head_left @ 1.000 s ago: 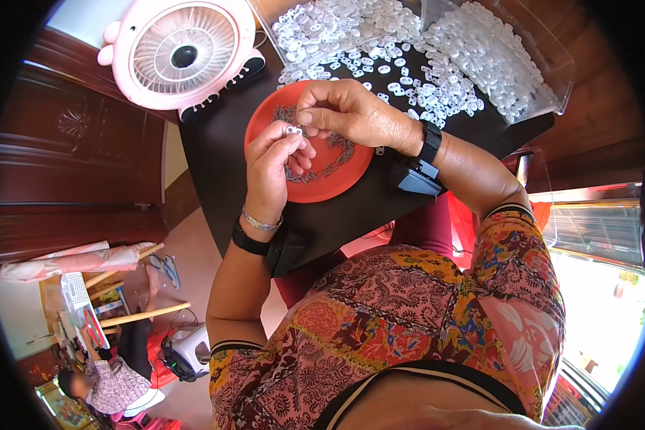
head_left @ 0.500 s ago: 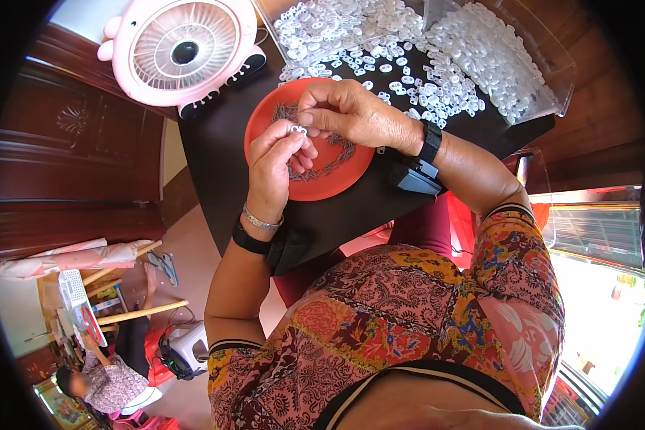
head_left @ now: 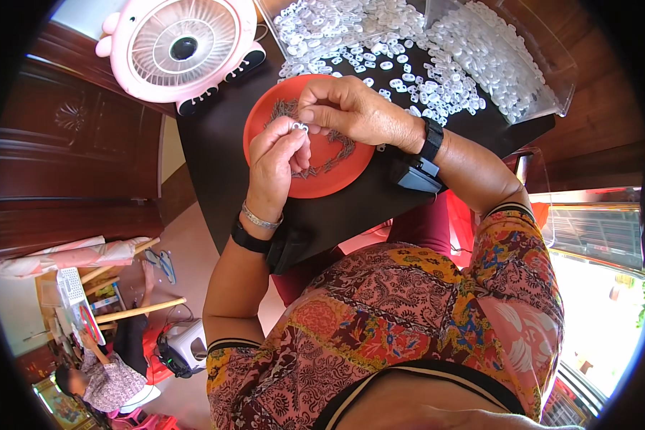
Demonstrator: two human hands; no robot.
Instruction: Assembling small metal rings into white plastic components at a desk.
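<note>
Over a round orange plate (head_left: 322,188), my two hands meet close together. Between thumb and forefinger, my left hand (head_left: 271,159) pinches a small white plastic piece with two holes (head_left: 299,127). The fingers of my right hand (head_left: 362,115) are pressed together right beside that piece; what they hold, if anything, is hidden. Small grey screws (head_left: 285,109) lie heaped around the plate, partly covered by my hands.
Behind the plate, many loose white two-hole pieces (head_left: 444,89) spread over the dark table (head_left: 215,172). Clear bins full of them (head_left: 491,64) lie tipped at the back. A pink fan (head_left: 186,50) stands far left. Another person (head_left: 115,380) sits at lower left.
The white piece shows slightly more between my left fingers. Both hands otherwise keep nearly the same pose over the plate.
</note>
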